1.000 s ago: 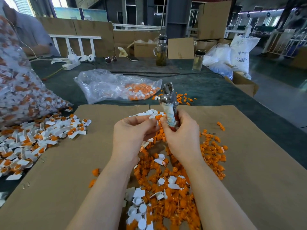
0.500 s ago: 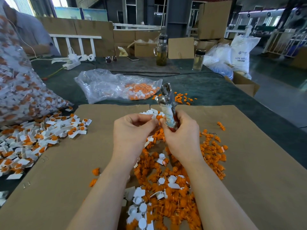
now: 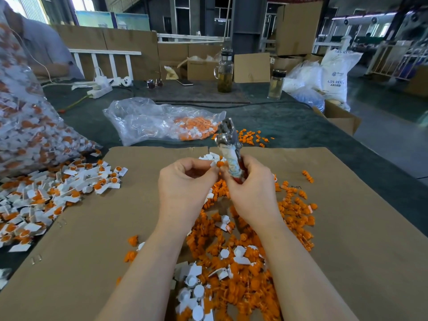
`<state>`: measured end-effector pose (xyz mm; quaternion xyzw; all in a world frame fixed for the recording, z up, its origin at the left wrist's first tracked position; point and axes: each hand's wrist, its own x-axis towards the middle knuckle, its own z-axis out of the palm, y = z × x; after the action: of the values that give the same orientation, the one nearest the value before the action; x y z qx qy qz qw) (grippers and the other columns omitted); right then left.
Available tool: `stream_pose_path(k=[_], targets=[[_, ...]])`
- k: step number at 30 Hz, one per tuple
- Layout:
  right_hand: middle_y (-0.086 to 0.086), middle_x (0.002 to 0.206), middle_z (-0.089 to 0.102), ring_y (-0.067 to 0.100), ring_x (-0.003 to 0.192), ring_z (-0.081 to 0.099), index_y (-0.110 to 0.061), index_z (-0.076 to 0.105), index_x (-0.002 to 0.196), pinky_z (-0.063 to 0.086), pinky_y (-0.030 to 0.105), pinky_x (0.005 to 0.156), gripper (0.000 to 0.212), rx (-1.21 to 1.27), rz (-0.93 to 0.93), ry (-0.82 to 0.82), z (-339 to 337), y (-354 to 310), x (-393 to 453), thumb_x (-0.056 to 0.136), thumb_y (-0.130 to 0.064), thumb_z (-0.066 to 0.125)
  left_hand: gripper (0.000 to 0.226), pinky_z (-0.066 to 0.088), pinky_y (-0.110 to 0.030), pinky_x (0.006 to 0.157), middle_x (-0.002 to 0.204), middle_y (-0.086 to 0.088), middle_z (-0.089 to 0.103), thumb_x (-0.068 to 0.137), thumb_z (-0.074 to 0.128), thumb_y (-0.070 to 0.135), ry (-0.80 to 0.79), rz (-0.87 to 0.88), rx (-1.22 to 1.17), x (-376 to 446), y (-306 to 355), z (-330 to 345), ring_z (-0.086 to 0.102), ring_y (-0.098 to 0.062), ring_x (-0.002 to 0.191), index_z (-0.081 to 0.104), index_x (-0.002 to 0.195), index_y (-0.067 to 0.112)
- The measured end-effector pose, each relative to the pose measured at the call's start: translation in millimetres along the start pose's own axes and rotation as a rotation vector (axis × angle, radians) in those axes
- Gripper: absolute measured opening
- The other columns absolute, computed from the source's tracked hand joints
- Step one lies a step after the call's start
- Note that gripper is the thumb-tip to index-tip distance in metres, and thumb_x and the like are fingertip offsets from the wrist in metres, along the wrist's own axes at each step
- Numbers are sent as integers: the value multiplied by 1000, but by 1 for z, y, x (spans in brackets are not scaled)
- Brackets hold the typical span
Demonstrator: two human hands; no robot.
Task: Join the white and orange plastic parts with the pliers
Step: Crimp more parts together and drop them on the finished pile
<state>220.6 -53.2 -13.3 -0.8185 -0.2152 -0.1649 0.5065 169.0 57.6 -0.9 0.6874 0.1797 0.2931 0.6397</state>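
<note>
the right hand point(image 3: 251, 193) is wrapped round the taped handles of the shiny metal pliers point(image 3: 229, 149), with the metal nose pointing up and away. held like this, the tool is ready while the fingertips do small work. the left hand point(image 3: 183, 188) has its fingers curled in, and it pinches a small white plastic part point(image 3: 212, 163) against a small orange plastic part point(image 3: 220, 163) right beside the pliers handle. i think the two bits are being fitted together by hand first, so the pliers can squeeze them after.

below the wrists lies a big loose heap of orange and white plastic pieces point(image 3: 231, 258) on the flat brown cardboard sheet point(image 3: 359, 239), close by for easy picking. the pile of joined white and orange pieces point(image 3: 58, 193) sits off to the left, well apart, so done ones do not mix in.

the fingers hide most of the two small parts, so i cannot tell if they have clicked together. the pliers jaws are too blurry to see if they are apart.
</note>
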Motion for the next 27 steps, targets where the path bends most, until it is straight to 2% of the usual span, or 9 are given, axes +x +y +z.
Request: stream_pose_path(k=[3, 10, 13, 16, 18, 20, 22, 24, 27], targets=[[-5, 80, 67, 13, 74, 63, -17, 65, 96, 55, 43, 67, 10, -11, 7, -53, -2, -1, 1, 87, -20, 68, 12, 62, -36, 74, 69, 6, 74, 75, 84, 19, 31, -7, 14, 0, -1, 1, 73, -16, 72, 75, 72, 26], [-12, 76, 64, 4, 71, 61, -20, 68, 97, 53, 30, 68, 10, 105, 70, -217, -13, -4, 2, 88, -18, 67, 12, 60, -25, 64, 67, 7, 73, 82, 79, 18, 49, 12, 55, 2, -2, -3, 72, -13, 68, 72, 74, 24], [-8, 79, 65, 6, 75, 63, -19, 68, 98, 56, 36, 75, 11, 126, 120, -298, -21, -2, 4, 88, -17, 66, 8, 56, -17, 60, 69, 5, 74, 84, 77, 14, 47, -11, -13, 4, 0, -5, 72, -7, 67, 72, 79, 18], [6, 89, 69, 23, 86, 67, -15, 67, 98, 54, 51, 84, 12, 108, 153, -403, -26, -1, 4, 86, -14, 67, 5, 53, -13, 58, 72, 1, 74, 85, 75, 8, 39, -22, -110, 4, 1, -8, 72, -7, 65, 71, 83, 11], [9, 92, 68, 26, 87, 67, -14, 66, 96, 54, 51, 84, 11, 90, 155, -476, -28, -1, 5, 85, -13, 68, 4, 53, -13, 58, 74, -1, 74, 85, 74, 6, 30, -11, -146, 5, 1, -9, 72, -8, 65, 71, 85, 9], [1, 89, 67, 13, 83, 67, -19, 65, 93, 54, 36, 80, 9, 70, 134, -546, -29, 1, 5, 85, -15, 68, 6, 53, -13, 59, 75, 0, 75, 86, 73, 6, 23, 7, -156, 5, 1, -10, 72, -8, 65, 70, 85, 11], [-12, 75, 61, -4, 69, 59, -28, 60, 84, 43, 12, 62, 14, 37, 97, -588, -30, 1, 6, 86, -17, 69, 7, 53, -13, 60, 73, 3, 74, 86, 72, 7, 14, 26, -147, 6, 0, -12, 72, -7, 66, 70, 84, 13], [-15, 69, 55, -10, 62, 54, -31, 55, 79, 37, 6, 55, 21, 15, 83, -599, -31, 0, 6, 86, -17, 69, 7, 53, -13, 61, 72, 4, 74, 87, 72, 7, 5, 39, -143, 6, 0, -13, 71, -6, 66, 70, 84, 14], [-13, 71, 54, -11, 62, 53, -32, 54, 79, 37, 6, 56, 22, -7, 66, -609, -31, 0, 6, 86, -17, 68, 6, 53, -14, 60, 69, 5, 73, 87, 71, 7, -8, 45, -160, 7, 0, -14, 71, -6, 64, 69, 84, 12]])
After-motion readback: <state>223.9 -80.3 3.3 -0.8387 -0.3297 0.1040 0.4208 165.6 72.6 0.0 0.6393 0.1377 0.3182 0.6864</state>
